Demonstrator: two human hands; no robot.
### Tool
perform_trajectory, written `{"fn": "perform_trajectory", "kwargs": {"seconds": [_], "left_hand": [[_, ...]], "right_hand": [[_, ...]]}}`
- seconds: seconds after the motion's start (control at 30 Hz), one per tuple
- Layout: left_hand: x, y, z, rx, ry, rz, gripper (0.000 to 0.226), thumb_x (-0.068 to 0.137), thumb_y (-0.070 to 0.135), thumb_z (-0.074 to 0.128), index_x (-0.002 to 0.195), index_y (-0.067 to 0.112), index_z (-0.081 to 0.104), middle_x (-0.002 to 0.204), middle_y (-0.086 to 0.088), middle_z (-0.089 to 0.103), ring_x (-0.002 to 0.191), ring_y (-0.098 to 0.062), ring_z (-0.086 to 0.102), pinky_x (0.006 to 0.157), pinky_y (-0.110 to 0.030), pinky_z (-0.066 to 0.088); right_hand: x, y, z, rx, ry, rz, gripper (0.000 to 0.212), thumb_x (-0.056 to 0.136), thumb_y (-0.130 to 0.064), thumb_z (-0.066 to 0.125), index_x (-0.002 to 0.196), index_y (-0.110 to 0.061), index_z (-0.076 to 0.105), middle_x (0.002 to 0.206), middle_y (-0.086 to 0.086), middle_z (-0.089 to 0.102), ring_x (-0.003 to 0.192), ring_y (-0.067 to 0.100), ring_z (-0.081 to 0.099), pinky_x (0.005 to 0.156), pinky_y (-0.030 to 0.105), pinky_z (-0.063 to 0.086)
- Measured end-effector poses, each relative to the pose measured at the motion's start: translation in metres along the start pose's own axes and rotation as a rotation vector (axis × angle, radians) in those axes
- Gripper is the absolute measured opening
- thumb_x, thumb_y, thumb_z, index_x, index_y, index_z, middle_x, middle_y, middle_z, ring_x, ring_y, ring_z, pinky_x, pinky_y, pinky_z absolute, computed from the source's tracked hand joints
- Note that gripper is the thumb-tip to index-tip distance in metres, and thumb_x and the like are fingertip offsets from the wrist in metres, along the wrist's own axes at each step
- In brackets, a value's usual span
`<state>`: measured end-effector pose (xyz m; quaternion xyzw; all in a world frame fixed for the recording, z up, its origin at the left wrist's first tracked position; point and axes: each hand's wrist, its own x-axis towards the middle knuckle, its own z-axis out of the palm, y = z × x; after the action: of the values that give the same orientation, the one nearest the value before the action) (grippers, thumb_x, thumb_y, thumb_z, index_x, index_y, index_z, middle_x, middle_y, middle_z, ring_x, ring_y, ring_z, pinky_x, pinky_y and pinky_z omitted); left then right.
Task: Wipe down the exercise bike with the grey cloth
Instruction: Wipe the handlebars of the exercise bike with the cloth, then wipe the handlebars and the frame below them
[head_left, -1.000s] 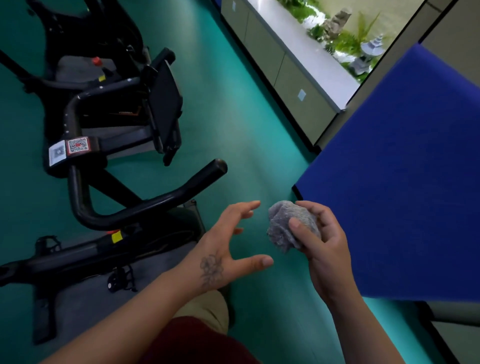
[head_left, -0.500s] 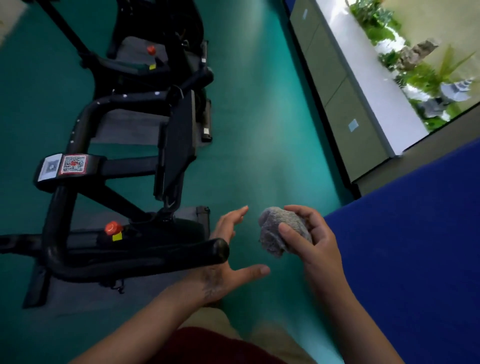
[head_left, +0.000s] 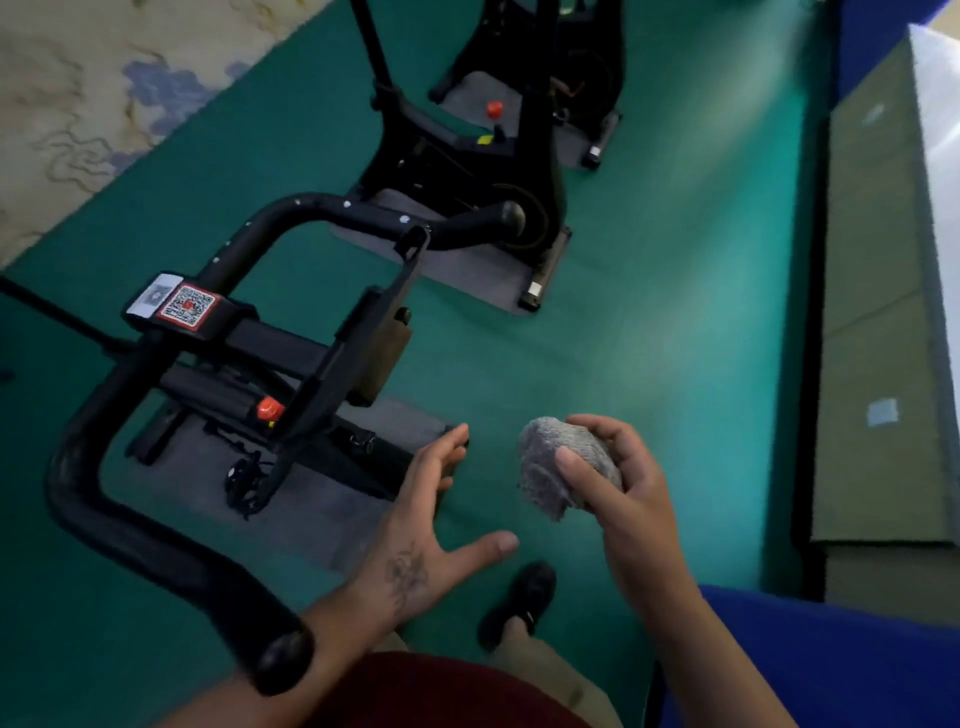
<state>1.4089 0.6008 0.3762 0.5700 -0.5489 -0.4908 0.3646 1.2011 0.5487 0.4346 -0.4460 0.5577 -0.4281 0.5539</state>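
Note:
A black exercise bike (head_left: 249, 358) stands at my left, its curved handlebar (head_left: 156, 540) sweeping down toward me and ending near my left forearm. Its stem carries a QR sticker and a red knob. My right hand (head_left: 618, 499) holds a bunched grey cloth (head_left: 550, 462) in front of me, over the green floor. My left hand (head_left: 421, 540) hovers with fingers spread, just left of the cloth and right of the handlebar, touching neither.
A second black bike (head_left: 498, 130) stands farther back on a grey mat. Olive cabinets (head_left: 878, 312) line the right wall. A blue pad (head_left: 831, 660) fills the lower right corner. My black shoe (head_left: 519, 603) rests on the green floor between my hands.
The view has swung left and down, so the bike's handlebar now sits nearer me. Both hands keep their pose, the right one still gripping the cloth.

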Motion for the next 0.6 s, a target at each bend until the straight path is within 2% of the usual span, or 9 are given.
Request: {"fn": "perform_trajectory", "kwargs": {"seconds": [0.17, 0.3, 0.6], "left_hand": [[0.042, 0.023, 0.048, 0.016, 0.235, -0.07, 0.11, 0.075, 0.084, 0.075, 0.164, 0.041, 0.025, 0.165, 0.02, 0.035, 0.153, -0.002, 0.036, 0.123, -0.043, 0.041], [0.065, 0.049, 0.075, 0.013, 0.37, -0.087, 0.108, 0.076, 0.083, 0.075, 0.164, 0.045, 0.025, 0.166, 0.024, 0.033, 0.153, 0.001, 0.035, 0.124, -0.043, 0.04], [0.131, 0.07, 0.092, 0.017, 0.565, -0.139, 0.105, 0.08, 0.073, 0.08, 0.164, 0.039, 0.028, 0.166, 0.021, 0.034, 0.156, -0.002, 0.033, 0.126, -0.042, 0.038]], "right_hand": [[0.071, -0.015, -0.057, -0.05, -0.222, -0.012, 0.047, 0.076, -0.04, 0.082, 0.115, -0.018, 0.069, 0.105, -0.004, 0.073, 0.094, 0.013, 0.068, 0.08, 0.027, 0.057], [0.119, -0.032, -0.087, -0.087, -0.352, -0.018, 0.038, 0.079, -0.026, 0.08, 0.115, -0.016, 0.069, 0.101, -0.009, 0.073, 0.09, 0.01, 0.069, 0.078, 0.022, 0.055], [0.219, -0.059, -0.084, -0.13, -0.611, -0.061, 0.043, 0.077, -0.027, 0.082, 0.117, -0.017, 0.068, 0.105, -0.007, 0.075, 0.094, 0.009, 0.072, 0.078, 0.02, 0.056]]}}
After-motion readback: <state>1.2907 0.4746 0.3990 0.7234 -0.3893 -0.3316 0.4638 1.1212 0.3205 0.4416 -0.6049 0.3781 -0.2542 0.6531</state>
